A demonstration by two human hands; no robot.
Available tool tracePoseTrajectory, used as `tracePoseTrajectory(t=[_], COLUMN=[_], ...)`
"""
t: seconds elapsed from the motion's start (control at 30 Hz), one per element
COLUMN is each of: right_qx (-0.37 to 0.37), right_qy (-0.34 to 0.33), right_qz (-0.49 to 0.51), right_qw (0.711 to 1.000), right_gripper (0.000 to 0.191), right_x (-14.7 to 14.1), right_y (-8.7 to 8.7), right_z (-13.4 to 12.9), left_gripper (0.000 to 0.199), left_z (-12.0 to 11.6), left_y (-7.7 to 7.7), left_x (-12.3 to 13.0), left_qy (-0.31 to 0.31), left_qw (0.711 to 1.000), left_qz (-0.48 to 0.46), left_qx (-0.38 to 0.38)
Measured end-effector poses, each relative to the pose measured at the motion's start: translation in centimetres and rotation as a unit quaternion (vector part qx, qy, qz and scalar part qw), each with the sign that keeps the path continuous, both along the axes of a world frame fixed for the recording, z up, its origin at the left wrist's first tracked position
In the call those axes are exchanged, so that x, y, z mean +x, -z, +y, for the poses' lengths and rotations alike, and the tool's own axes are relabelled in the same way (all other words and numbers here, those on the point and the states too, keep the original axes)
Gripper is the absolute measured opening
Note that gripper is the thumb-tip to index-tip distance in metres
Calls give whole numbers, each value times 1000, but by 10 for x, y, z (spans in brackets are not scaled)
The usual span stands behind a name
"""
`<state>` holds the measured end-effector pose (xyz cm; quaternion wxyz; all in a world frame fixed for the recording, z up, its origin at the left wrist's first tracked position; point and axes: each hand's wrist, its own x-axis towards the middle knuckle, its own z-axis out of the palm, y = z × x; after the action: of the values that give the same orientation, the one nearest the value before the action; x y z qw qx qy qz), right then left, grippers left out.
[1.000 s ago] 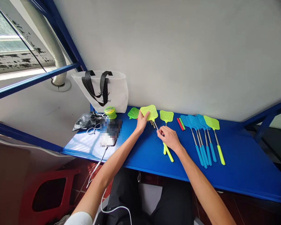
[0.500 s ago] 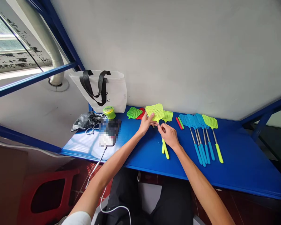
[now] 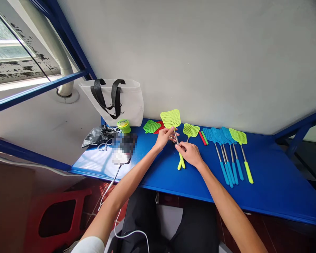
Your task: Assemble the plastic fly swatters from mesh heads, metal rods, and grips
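Head view: what is the left hand (image 3: 163,138) doing?

Its fingers (image 3: 171,132) curl in against the metal shaft just below a yellow-green fly swatter (image 3: 170,118), whose mesh head stands up clear of the blue tabletop (image 3: 274,182).

And the right hand (image 3: 189,154)?

That one is closed too, pinching the same shaft lower down. Just below it, 2 yellow-green grips (image 3: 180,162) form a V on the tabletop; I cannot tell whether both belong to that swatter.

What lies nearby?

To the right sit a second yellow-green swatter (image 3: 191,130), red and green sticks (image 3: 202,138), overlapping blue swatters (image 3: 216,134) and a third yellow-green swatter (image 3: 238,136). To the left are a green swatter (image 3: 151,126), a red swatter (image 3: 159,129), a green spool (image 3: 123,126), scissors (image 3: 104,146), a black plastic bag (image 3: 97,135) and a white tote bag (image 3: 121,102).
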<state>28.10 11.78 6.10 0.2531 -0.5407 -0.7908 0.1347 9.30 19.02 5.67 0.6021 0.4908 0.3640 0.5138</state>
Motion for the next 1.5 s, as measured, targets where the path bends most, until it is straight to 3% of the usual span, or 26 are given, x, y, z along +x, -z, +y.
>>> tracePoseTrajectory(t=[0.07,0.27,0.43,0.57,0.8,1.03,1.17,1.33,1.5], right_qx=[-4,-22,-14,-8,-14,-30,-8,67,138], right_qy=[-8,8,26,32,-22,-103,-50,48,62], right_qz=[-1,59,79,80,68,46,16,11,29], right_qw=[1000,998,996,996,997,993,999,997,988], right_gripper=[44,43,46,52,53,54,47,38,43], right_x=[-1,-2,-5,-4,5,21,27,35,37], right_y=[1,3,1,-5,-12,-18,-10,5,9], right_z=[0,0,0,0,2,1,5,14,16], left_gripper=[69,66,58,54,47,49,54,59,58], left_z=[-1,-11,-13,-10,-11,8,11,1,-10], left_y=[-1,-8,-12,-10,-15,-22,-20,-12,-8], left_x=[0,3,4,5,4,-28,-29,-6,7], left_qy=[3,89,76,34,-53,-182,-197,-159,-100], left_qw=[1000,996,997,999,997,974,970,980,991], left_qz=[3,21,8,-25,-53,-136,-138,-108,-62], left_qx=[0,10,3,-5,21,12,39,53,66])
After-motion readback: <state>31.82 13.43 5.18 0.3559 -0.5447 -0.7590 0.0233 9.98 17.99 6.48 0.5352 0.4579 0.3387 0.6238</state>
